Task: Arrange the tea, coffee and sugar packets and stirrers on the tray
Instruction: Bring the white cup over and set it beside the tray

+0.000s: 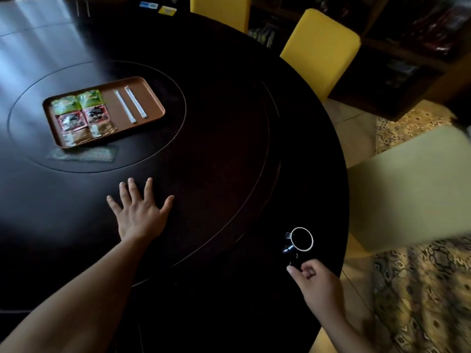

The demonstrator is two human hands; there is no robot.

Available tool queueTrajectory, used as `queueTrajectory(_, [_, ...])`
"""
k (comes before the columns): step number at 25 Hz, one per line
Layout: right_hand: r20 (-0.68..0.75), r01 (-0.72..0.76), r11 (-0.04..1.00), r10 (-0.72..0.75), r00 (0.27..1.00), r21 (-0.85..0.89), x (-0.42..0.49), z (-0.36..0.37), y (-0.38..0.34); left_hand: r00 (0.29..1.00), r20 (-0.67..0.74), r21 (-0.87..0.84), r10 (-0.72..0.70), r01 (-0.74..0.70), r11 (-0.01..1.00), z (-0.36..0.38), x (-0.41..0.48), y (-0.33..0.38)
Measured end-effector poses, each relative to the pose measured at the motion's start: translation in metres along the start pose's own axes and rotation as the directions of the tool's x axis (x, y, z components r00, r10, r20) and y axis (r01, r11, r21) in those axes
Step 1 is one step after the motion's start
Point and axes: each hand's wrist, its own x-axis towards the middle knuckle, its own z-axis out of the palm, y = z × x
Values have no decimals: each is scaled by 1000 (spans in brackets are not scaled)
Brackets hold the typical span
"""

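A brown tray point(150, 85) lies on the inner disc of the dark round table. Its left half holds two green tea packets point(77, 100), two red and black packets point(82, 117) and two brown packets point(90, 132) in rows. Two white wrapped stirrers point(131, 104) lie side by side on its right half. My left hand point(139, 210) rests flat on the table in front of the tray, fingers spread, holding nothing. My right hand point(314, 280) is at the table's near right edge, fingers curled against the side of a black mug point(298, 244).
A flat clear wrapper point(84, 154) lies on the table just in front of the tray. Yellow chairs point(321, 49) stand at the far right side of the table. Small blue and yellow packets point(158, 7) lie at the far edge. Patterned carpet point(420, 289) is on the right.
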Motion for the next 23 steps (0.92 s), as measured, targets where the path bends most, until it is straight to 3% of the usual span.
queueTrajectory(5, [-50, 13, 1000, -13, 999, 0, 4, 23, 5, 1000, -17, -1, 5, -5, 1000, 1, -1, -1])
queueTrajectory(8, [-76, -49, 977, 66, 995, 207, 14, 14, 1, 1000, -22, -2, 8, -8, 1000, 0, -2, -2])
queueTrajectory(9, [-80, -110, 922, 150, 985, 371, 22, 6, -2, 1000, -21, -3, 6, -6, 1000, 0, -2, -2])
queueTrajectory(10, [-42, -184, 799, 252, 967, 573, 30, -3, -5, 1000, -17, -4, 5, -5, 1000, -1, -2, -1])
queueTrajectory(12, [133, -312, 448, 388, 912, 838, 42, -14, -11, 1000, -12, -7, 5, -5, 1000, -3, -3, -1])
queueTrajectory(14, [265, -390, 219, 444, 856, 894, 49, -15, -15, 1000, -14, -12, 2, -2, 1000, -4, -4, -1])
queueTrajectory(17, [360, -404, -12, 480, 800, 915, 56, -8, -17, 1000, -26, -15, 2, -3, 1000, -4, -4, -2])
queueTrajectory(23, [560, -514, -229, 421, 714, 827, 56, 1, -17, 999, -41, -12, 12, -12, 1000, -4, -4, -7])
